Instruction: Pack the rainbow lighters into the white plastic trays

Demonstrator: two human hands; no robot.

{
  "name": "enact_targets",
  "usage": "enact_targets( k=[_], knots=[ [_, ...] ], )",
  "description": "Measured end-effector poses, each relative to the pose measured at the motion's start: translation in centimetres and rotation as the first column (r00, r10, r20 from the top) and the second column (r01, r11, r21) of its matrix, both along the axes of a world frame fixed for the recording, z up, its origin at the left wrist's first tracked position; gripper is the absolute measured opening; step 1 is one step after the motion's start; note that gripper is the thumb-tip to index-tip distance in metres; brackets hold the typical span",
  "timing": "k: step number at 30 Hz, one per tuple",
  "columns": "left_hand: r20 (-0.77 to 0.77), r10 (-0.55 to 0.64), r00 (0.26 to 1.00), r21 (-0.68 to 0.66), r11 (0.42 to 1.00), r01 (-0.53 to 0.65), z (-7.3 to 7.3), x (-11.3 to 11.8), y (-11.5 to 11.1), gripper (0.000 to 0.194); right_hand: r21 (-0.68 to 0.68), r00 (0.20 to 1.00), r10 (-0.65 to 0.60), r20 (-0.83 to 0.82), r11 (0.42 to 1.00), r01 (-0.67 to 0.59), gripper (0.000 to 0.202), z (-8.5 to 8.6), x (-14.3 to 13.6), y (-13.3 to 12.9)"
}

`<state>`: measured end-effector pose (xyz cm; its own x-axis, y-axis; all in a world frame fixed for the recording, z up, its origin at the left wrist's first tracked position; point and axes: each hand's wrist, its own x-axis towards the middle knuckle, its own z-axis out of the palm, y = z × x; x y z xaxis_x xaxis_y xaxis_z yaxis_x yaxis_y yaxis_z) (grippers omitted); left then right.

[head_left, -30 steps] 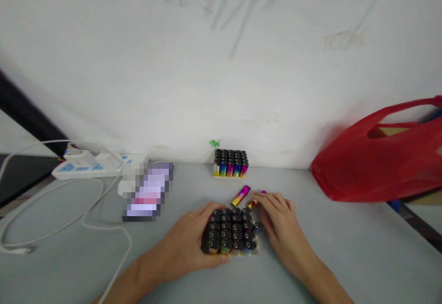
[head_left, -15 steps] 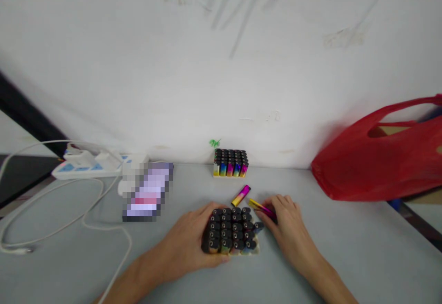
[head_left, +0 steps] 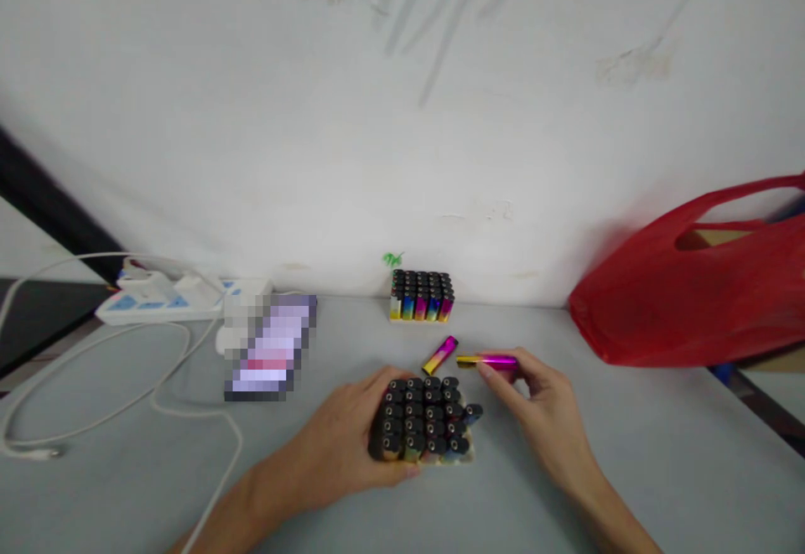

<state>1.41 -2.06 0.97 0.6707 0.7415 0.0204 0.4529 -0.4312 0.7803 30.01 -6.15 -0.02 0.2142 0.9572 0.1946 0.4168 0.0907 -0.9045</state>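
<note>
My left hand [head_left: 343, 441] is wrapped around the left side of a tray of lighters [head_left: 421, 420], whose black tops stand upright in rows. At the tray's right edge one lighter [head_left: 471, 413] leans outward. My right hand [head_left: 547, 403] pinches a shiny yellow-and-magenta lighter [head_left: 496, 362] between thumb and fingers. It is held roughly level, yellow end to the left, above and right of the tray. Another lighter [head_left: 440, 355] of the same colours lies on the table just left of it, apart from both hands.
A second tray of lighters [head_left: 421, 296] stands against the wall. To the left are a phone [head_left: 273, 349], blurred out, a white power strip [head_left: 163, 311] with plugs, and a looping white cable [head_left: 182, 411]. A red bag [head_left: 692, 294] sits at the right.
My right hand has moved slightly right and turned the lighter from a slant to nearly level. My left hand and the tray have stayed in place.
</note>
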Motion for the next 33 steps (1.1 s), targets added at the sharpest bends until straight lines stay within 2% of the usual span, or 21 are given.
enact_targets(
  k=[9, 11, 14, 17, 20, 24, 29, 33],
  knots=[
    [-0.007, 0.003, 1.000, -0.017, 1.000, -0.003, 0.2, 0.1, 0.0, 0.076, 0.008, 0.951, -0.004, -0.310, 1.000, 0.007, 0.041, -0.6, -0.2, -0.1],
    [-0.006, 0.003, 1.000, -0.021, 1.000, -0.003, 0.2, 0.1, 0.0, 0.076, -0.016, 0.906, 0.036, -0.421, 0.999, -0.048, 0.040, -0.8, -0.5, -0.1],
    [-0.005, 0.002, 1.000, -0.025, 1.000, -0.002, 0.2, 0.1, 0.0, 0.076, -0.014, 0.796, 0.102, -0.597, 0.990, -0.138, 0.040, -0.8, -1.0, 0.0],
    [0.003, -0.002, 1.000, -0.011, 1.000, 0.002, 0.1, 0.0, 0.0, 0.077, -0.021, 0.704, 0.112, -0.701, 0.984, -0.178, 0.038, -0.4, -1.4, -0.1],
    [0.004, -0.003, 1.000, -0.004, 1.000, 0.003, 0.0, 0.1, 0.1, 0.078, -0.087, 0.662, 0.076, -0.746, 0.974, -0.210, 0.042, 0.0, -1.3, -0.2],
    [-0.009, 0.001, 1.000, -0.024, 1.000, -0.001, 0.1, 0.1, 0.1, 0.076, -0.151, 0.666, 0.106, -0.738, 0.936, -0.317, 0.061, -0.1, -1.0, -0.1],
    [0.001, -0.005, 1.000, 0.000, 1.000, 0.005, -0.1, 0.0, 0.0, 0.079, -0.146, 0.668, 0.163, -0.726, 0.913, -0.380, 0.068, -0.7, -1.0, -0.1],
    [0.003, 0.000, 1.000, -0.002, 1.000, 0.000, -0.3, -0.1, 0.0, 0.078, -0.131, 0.604, 0.158, -0.781, 0.905, -0.406, 0.067, -0.8, -1.0, -0.2]
  ],
)
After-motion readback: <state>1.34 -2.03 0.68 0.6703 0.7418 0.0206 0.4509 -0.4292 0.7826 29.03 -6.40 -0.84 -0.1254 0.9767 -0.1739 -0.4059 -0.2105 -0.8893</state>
